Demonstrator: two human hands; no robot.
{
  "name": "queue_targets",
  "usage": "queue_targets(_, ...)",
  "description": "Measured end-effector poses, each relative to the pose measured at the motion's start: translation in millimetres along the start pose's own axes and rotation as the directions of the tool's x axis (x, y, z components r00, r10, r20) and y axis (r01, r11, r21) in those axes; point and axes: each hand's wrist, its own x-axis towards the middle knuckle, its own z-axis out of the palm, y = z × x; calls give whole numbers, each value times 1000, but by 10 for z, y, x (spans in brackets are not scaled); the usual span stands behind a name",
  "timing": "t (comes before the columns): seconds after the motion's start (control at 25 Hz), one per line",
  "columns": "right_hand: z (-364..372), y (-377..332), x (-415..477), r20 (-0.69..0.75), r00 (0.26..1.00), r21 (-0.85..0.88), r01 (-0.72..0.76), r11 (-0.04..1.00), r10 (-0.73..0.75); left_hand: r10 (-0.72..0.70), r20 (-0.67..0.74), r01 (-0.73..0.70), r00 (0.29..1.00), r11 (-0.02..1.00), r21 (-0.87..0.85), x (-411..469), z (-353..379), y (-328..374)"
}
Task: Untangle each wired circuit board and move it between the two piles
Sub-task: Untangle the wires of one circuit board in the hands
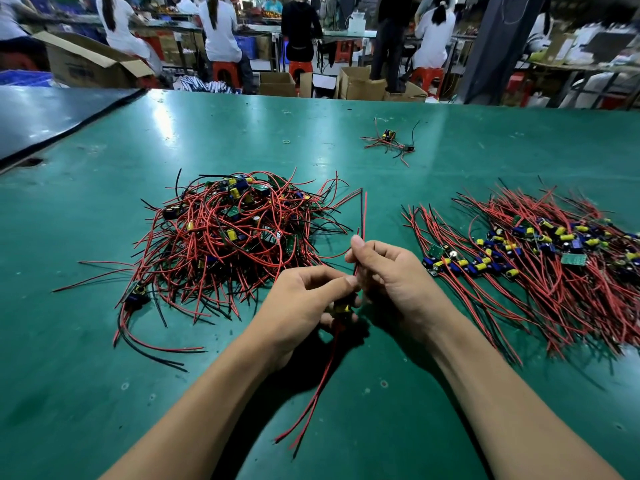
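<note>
Left hand (304,299) is curled, thumb and fingers pinching a small circuit board (341,308) with a yellow part, mostly hidden under my fingers. My right hand (394,275), just beside it at 2 o'clock, pinches the upper leads (362,216), one red and one black. I hold the piece above the green surface (104,375), between the tangled pile (228,237) at 10 o'clock and the sorted pile (540,258) at 3 o'clock. Its long axis runs nearly straight away from me: the upper leads point to 12 o'clock and the lower leads (313,403) trail toward 7 o'clock, tips apart. The main risk, I think, is the upper tips, which stand close to loose red wires at the tangled pile's 3 o'clock edge; swinging across could hook one and drag more boards along. Pulling hard on the leads might also strain their joints at the board. Laid down crooked, it would cross its neighbours in the sorted pile, whose leads all run about 11 to 5 o'clock.
</note>
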Motion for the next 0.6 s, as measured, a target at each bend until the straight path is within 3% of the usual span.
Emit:
queue_targets(0.2, -2, 54, -47, 190, 980, -88, -44, 995, 60, 43, 33, -43, 999, 999, 11, -22, -22, 4)
queue_targets(0.4, -108, 42, 17, 155, 987, -247, 89, 965, -51, -29, 54, 29, 998, 1000, -8, -35, -42, 35)
queue_targets(0.52, -195, 1, 49, 72, 974, -450, 225, 864, -216, -29, 89, 26, 996, 999, 30, -45, -41, 46)
queue_targets(0.6, -238, -14, 72, -17, 955, -540, 239, 807, -295, -27, 103, 20, 994, 997, 76, -43, -33, 49)
